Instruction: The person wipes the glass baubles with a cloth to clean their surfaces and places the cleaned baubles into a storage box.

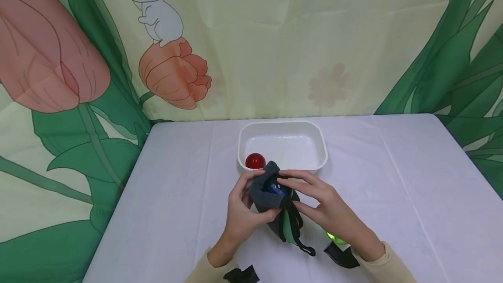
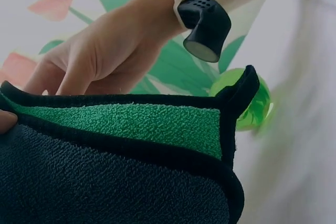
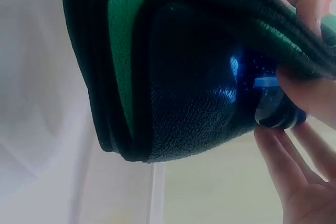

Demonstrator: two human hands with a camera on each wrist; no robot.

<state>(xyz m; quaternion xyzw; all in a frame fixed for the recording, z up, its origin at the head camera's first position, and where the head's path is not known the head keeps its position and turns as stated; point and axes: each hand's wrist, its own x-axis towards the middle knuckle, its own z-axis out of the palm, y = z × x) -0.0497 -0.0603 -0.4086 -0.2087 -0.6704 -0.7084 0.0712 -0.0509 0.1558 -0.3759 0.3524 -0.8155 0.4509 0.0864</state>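
A thick dark blue-grey cloth (image 1: 265,193) with a green underside (image 1: 288,226) and black edging is bunched round a shiny blue ball (image 1: 277,188). My left hand (image 1: 245,213) grips the cloth from the left, thumb in front and fingers behind. From the right, my right hand (image 1: 320,198) holds the ball, its fingertips on the ball and the cloth's upper edge. In the right wrist view the ball (image 3: 262,82) looks dark and speckled, partly covered by cloth and fingers. A black loop (image 1: 308,248) hangs from one cloth corner.
A white tray (image 1: 284,125) stands at the table's back with a red ball (image 1: 255,160) in its front left corner. Partly hidden under my right wrist, a bright green ball (image 1: 335,238) sits on the white tablecloth (image 1: 393,195). A printed curtain (image 1: 255,56) hangs behind the table.
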